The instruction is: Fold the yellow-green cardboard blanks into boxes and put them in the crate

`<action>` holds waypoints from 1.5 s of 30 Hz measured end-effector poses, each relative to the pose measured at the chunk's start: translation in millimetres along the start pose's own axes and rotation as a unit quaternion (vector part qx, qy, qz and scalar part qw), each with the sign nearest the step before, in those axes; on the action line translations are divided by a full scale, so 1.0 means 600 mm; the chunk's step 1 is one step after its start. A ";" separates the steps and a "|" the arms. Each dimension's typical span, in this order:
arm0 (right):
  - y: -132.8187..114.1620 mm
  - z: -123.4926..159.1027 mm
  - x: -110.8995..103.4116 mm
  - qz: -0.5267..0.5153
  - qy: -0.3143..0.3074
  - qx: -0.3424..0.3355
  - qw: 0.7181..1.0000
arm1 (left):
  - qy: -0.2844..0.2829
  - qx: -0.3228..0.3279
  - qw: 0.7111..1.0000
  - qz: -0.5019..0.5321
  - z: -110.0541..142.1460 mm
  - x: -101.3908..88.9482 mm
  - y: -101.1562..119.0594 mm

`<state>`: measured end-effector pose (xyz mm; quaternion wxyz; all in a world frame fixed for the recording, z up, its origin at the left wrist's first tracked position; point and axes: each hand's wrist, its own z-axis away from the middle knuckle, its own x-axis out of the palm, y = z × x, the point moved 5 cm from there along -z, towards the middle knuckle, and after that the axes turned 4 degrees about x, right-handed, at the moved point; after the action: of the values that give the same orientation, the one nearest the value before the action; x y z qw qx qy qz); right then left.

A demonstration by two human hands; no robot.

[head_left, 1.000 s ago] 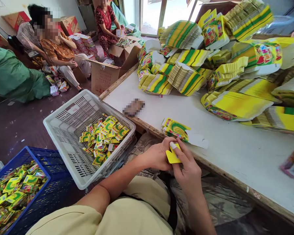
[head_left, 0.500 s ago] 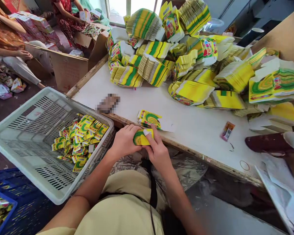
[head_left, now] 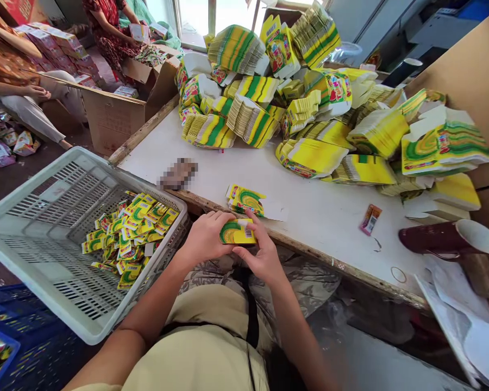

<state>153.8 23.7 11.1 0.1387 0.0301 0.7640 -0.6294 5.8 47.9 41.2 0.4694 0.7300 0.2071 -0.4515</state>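
Observation:
A small yellow and green carton point(head_left: 237, 232) is held over the table's front edge, its barcode end toward the right. My left hand point(head_left: 207, 237) is closed around the carton's left end. My right hand point(head_left: 262, 251) has its thumb below and fingers above the right end, closed on the same carton. Just beyond the hands, more flat yellow cartons point(head_left: 246, 199) lie on the white tabletop point(head_left: 204, 179). At my left stands a pale plastic crate point(head_left: 61, 255) with many small yellow cartons point(head_left: 134, 231) heaped in its right part.
Bundles of yellow carton blanks point(head_left: 252, 117) cover the back of the table. A dark red mug point(head_left: 432, 239) lies on its side at right, near a small sachet point(head_left: 370, 219). A blue crate point(head_left: 36, 331) stands lower left. Two people sit by a cardboard box point(head_left: 110, 119).
My right thumb and fingers have moved off the carton's end face, which now shows its barcode. The carton stays in my hands. The view has shifted slightly.

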 end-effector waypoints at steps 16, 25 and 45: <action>0.074 -0.106 -0.073 0.321 0.168 0.044 0.931 | 0.013 -0.186 0.968 0.168 0.048 -0.048 -0.122; 0.010 -0.028 0.015 -0.095 0.056 0.105 0.988 | 0.210 -0.094 0.665 0.711 -0.030 0.056 -0.017; 0.039 -0.013 0.061 -0.310 0.031 0.196 0.930 | 0.266 0.176 0.864 0.389 0.005 0.021 0.017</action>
<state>122.2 31.6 -19.1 -0.0954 -0.1621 0.6005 -0.7772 18.1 38.7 34.9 0.3977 0.9142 -0.0597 -0.0494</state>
